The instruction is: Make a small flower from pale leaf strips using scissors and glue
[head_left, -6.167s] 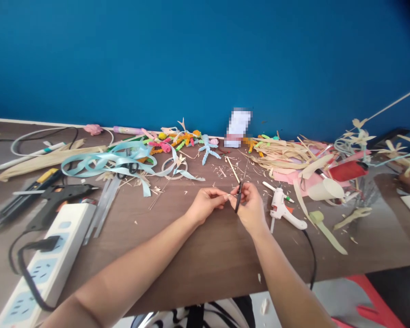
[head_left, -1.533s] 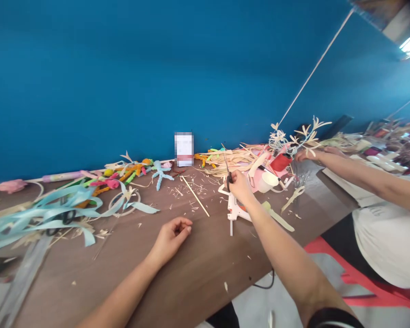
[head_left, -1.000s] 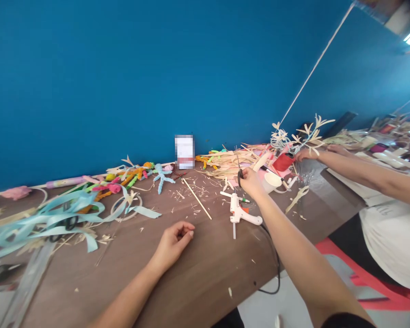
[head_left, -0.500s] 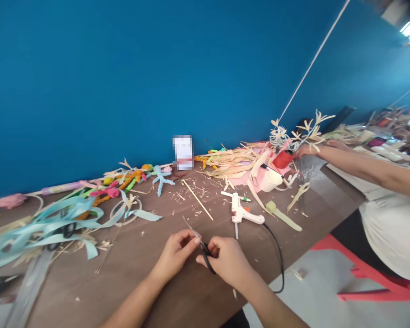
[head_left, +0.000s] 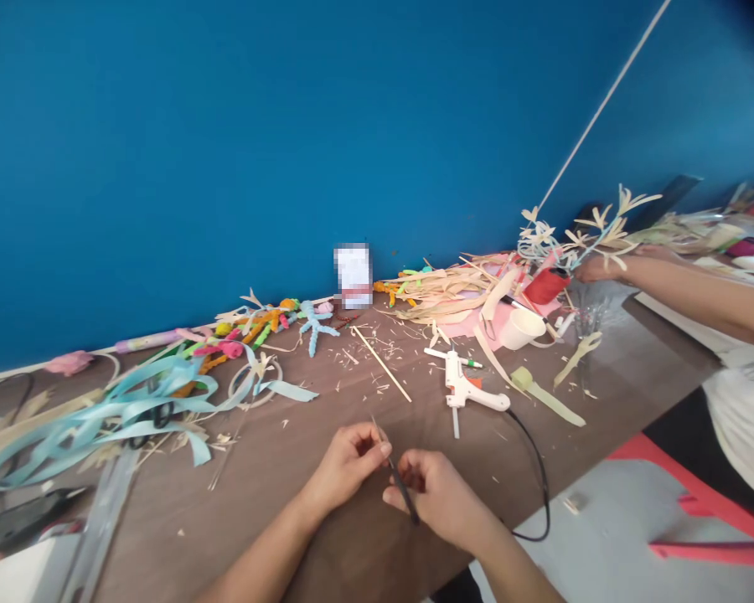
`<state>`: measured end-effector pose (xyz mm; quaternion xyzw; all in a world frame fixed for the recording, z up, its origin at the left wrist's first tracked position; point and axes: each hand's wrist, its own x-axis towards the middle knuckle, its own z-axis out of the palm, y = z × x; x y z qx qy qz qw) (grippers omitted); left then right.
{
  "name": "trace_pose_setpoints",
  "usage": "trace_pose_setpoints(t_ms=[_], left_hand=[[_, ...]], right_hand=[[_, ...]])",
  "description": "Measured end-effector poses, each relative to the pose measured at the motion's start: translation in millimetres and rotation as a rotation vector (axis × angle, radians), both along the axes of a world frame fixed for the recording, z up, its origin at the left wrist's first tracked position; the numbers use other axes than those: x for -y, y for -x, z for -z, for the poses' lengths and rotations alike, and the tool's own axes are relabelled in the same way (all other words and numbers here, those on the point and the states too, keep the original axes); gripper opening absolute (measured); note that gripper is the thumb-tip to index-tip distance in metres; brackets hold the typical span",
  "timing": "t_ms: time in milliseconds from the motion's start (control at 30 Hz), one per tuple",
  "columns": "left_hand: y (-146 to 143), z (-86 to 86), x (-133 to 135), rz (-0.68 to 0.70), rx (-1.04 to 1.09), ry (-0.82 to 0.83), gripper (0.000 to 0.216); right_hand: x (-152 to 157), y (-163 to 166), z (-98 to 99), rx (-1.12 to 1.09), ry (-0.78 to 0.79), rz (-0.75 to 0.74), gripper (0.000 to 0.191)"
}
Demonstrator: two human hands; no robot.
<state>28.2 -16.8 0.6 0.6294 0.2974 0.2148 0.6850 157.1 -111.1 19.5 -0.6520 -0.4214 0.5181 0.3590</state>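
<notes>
Beyond both hands — glue gun (head_left: 468, 391), stick (head_left: 381, 363), ribbon (head_left: 106, 412).

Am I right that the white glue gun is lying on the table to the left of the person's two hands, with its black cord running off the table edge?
Not quite. In the head view the white glue gun lies to the right of the left hand and right hand, not the left. The rest holds: it lies on the table and its black cord runs off the edge.
</notes>
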Motion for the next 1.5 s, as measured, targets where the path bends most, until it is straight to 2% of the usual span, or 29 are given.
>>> trace_pose_setpoints(t_ms=[100,200,267,400,467,567,633,700,733,833,867,967,1067,1233,1367,1433,1500], left_hand=[[0,-0.5,0,-0.016,0.006,0.007,0.027],[1,0.0,-1,-0.019,0.03,0.037,0.027],[3,0.7,-2,0.03,0.083,0.09,0.029],[9,2.8,-5,0.181,0.285,0.254,0.038],[12,4.7,-7,0.203,0.344,0.285,0.038],[15,7.1,-9,0.203,0.321,0.275,0.037],[16,7.5,-10,0.221,0.305,0.265,0.039],[16,7.1,-11,0.256,0.272,0.241,0.045],[15,6.9,-12,0.269,0.247,0.22,0.047],[15,8.5,-14,0.262,0.174,0.15,0.044],[16,9.7,-14,0.247,0.162,0.137,0.042],[17,14.4,-16,0.19,0.153,0.128,0.036],[17,16.6,-16,0.12,0.158,0.145,0.032],[13,11.8,-14,-0.036,0.144,0.236,0.027],[12,10.5,-14,-0.053,0.156,0.257,0.026],[12,12.3,-14,-0.042,0.149,0.247,0.025],[13,14.4,-14,-0.03,0.141,0.231,0.024]], right_hand=[[0,2,1.1,-0.212,0.045,0.007,0.017],[0,6,5.7,-0.428,0.07,0.092,0.023],[2,11,10.0,-0.598,0.071,0.113,0.027],[5,26,18.1,-0.986,0.088,0.004,0.043],[5,36,20.0,-1.074,0.096,-0.018,0.042],[5,44,16.5,-1.053,0.079,-0.001,0.035],[10,38,8.6,-0.953,0.043,0.037,0.032],[20,19,-2.9,-0.715,-0.018,0.108,0.028],[26,5,-9.2,-0.526,-0.048,0.16,0.025],[48,-47,-24.5,0.342,-0.212,0.387,0.018],[55,-65,-26.9,0.562,-0.214,0.421,0.017],[68,-110,-23.7,0.947,-0.069,0.453,0.015],[69,-136,-9.2,1.121,0.024,0.441,0.018],[63,-148,9.4,1.18,0.082,0.394,0.02],[53,-151,-0.5,1.236,0.073,0.411,0.024],[39,-155,-10.7,1.249,0.045,0.431,0.025],[18,-159,-19.7,1.246,0.067,0.388,0.026]])
